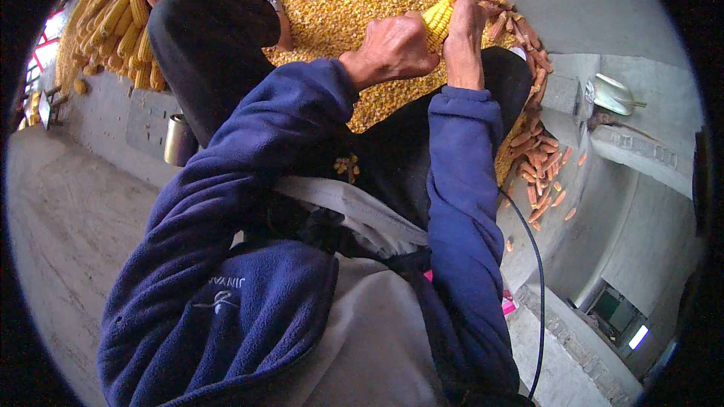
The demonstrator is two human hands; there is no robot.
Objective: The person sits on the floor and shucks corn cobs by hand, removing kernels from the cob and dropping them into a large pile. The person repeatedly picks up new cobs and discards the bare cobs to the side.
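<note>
A yellow ear of corn (439, 21) is held at a slant between my hands, above a heap of loose corn kernels (334, 3). My left hand (399, 48) is curled at the ear's lower end, its fingertips hidden beneath. Along the other side of the ear, my right hand (466, 28) grips it, with the thumb near its tip. Part of the kernel rows shows between the two hands.
Unshelled ears of corn (121, 17) lie piled at upper left. Bare reddish cobs (540, 164) line the heap's right edge. A metal cylinder (180, 140) stands beside my left leg. A black cable (537, 260) runs at right, and a pale shovel or scoop (613, 94) lies farther off.
</note>
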